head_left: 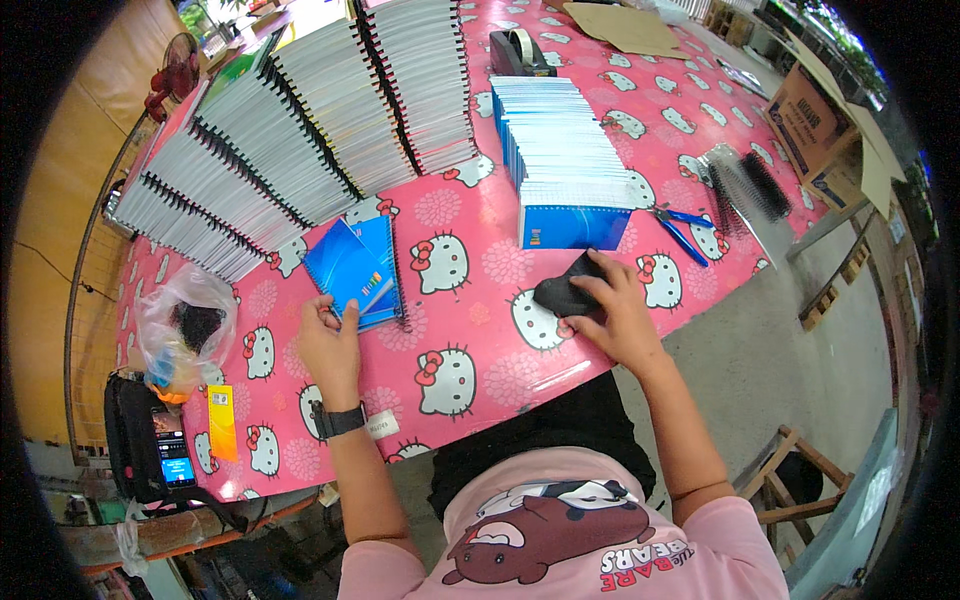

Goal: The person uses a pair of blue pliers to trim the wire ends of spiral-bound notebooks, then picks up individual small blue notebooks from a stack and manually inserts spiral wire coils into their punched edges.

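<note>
Near the middle of the table, the fingers of my left hand (332, 345) pinch the lower edge of a small blue notebook (340, 258). It lies at an angle over another blue notebook (377, 238) with a black spiral along its right side. My right hand (622, 315) is closed on a soft-looking black object (566, 290), perhaps a folded cloth, resting on the tabletop. Just beyond that hand stands a long row of blue-covered notebooks (574, 228), packed tightly on edge. Blue-handled pliers (682, 238) lie right of the row.
Large spiral-bound book stacks (320, 120) fill the far left. A tape dispenser (522, 55) stands behind the row. Black binding coils (750, 190) and a cardboard box (815, 130) are at right. A plastic bag (185, 325), phone (172, 447) and yellow card (221, 422) lie left.
</note>
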`<action>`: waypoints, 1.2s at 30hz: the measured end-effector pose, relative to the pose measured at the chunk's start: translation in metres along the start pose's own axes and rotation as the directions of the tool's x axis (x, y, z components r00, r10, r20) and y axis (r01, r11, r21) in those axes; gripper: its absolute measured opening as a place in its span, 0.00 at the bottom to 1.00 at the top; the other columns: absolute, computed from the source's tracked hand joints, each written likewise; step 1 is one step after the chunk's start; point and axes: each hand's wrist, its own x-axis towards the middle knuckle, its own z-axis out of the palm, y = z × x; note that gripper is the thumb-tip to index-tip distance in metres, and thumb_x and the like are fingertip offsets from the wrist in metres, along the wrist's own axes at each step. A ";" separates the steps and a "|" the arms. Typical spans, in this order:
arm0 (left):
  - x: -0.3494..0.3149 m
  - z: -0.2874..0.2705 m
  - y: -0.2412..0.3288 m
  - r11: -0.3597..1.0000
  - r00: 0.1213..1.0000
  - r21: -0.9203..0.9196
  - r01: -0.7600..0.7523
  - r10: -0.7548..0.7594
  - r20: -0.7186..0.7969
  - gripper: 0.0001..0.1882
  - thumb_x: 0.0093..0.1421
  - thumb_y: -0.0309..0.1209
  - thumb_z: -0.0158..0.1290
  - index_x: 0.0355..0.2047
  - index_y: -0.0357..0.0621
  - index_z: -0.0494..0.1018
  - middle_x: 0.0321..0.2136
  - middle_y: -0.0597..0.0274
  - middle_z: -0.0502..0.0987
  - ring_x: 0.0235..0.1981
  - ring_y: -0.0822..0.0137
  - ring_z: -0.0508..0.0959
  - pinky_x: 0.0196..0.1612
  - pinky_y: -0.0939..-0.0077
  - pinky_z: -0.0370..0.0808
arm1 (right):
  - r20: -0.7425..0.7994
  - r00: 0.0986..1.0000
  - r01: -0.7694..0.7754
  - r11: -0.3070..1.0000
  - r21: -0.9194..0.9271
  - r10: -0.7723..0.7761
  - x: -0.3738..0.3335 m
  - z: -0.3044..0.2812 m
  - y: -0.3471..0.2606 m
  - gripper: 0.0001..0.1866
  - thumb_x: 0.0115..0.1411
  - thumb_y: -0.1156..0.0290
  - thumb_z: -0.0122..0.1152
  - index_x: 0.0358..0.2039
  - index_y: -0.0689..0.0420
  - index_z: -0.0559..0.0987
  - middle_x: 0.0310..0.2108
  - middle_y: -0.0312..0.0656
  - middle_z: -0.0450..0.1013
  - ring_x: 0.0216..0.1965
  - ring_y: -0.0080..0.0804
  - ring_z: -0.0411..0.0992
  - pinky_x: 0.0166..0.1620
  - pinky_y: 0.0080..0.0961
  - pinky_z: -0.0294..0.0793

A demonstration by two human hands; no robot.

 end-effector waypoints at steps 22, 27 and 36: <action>0.089 0.066 0.043 0.827 0.891 0.479 -0.293 0.054 0.451 0.47 0.37 0.58 0.60 0.55 0.45 0.65 0.59 0.36 0.55 0.59 0.41 0.59 0.56 0.52 0.63 | -0.341 0.930 -0.113 0.990 0.082 0.134 -0.031 -0.024 0.053 0.17 0.46 0.70 0.64 0.39 0.56 0.76 0.53 0.47 0.67 0.59 0.48 0.56 0.59 0.42 0.54; 0.086 0.070 0.019 0.800 0.928 0.493 -0.341 0.203 0.313 0.39 0.36 0.53 0.61 0.49 0.50 0.70 0.58 0.45 0.58 0.54 0.39 0.63 0.47 0.45 0.70 | -0.361 0.915 -0.136 0.980 0.144 0.180 -0.031 -0.024 0.060 0.15 0.46 0.71 0.63 0.38 0.56 0.77 0.52 0.47 0.68 0.57 0.48 0.58 0.59 0.42 0.53; 0.071 0.062 0.046 0.829 0.938 0.498 -0.255 0.088 0.334 0.32 0.41 0.47 0.60 0.48 0.48 0.71 0.56 0.53 0.59 0.57 0.43 0.59 0.48 0.39 0.66 | -0.420 0.897 -0.093 0.987 0.128 0.139 -0.022 -0.016 0.054 0.12 0.47 0.69 0.60 0.35 0.57 0.77 0.47 0.48 0.70 0.53 0.48 0.61 0.57 0.43 0.55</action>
